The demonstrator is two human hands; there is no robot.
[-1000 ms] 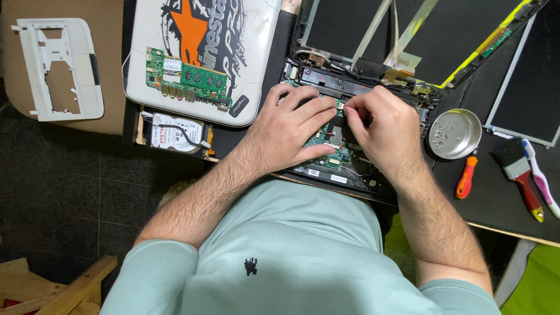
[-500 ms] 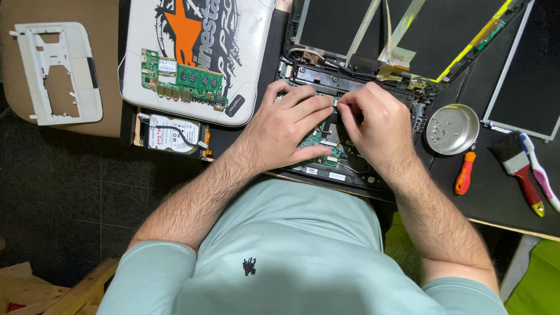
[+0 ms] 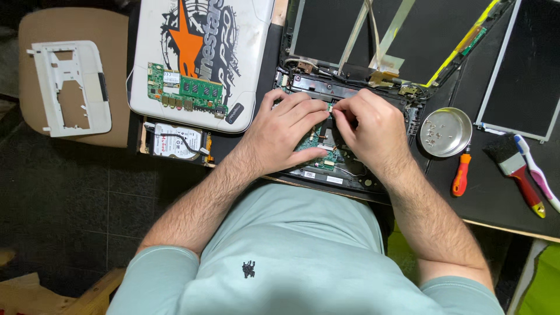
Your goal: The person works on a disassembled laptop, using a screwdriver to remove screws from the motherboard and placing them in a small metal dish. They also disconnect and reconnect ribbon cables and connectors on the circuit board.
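Both hands work inside the opened black laptop base [image 3: 350,169] at the near edge of the dark worktable [image 3: 496,198]. The left hand [image 3: 283,131] lies flat, fingers spread and pressing on the green circuit board [image 3: 319,150] in the chassis. The right hand [image 3: 370,131] has thumb and forefinger pinched together at the board's far edge, seemingly on a small connector, though the thing itself is too small to tell. A round metal dish of screws [image 3: 446,132] and an orange-handled screwdriver [image 3: 461,175] lie just right of it.
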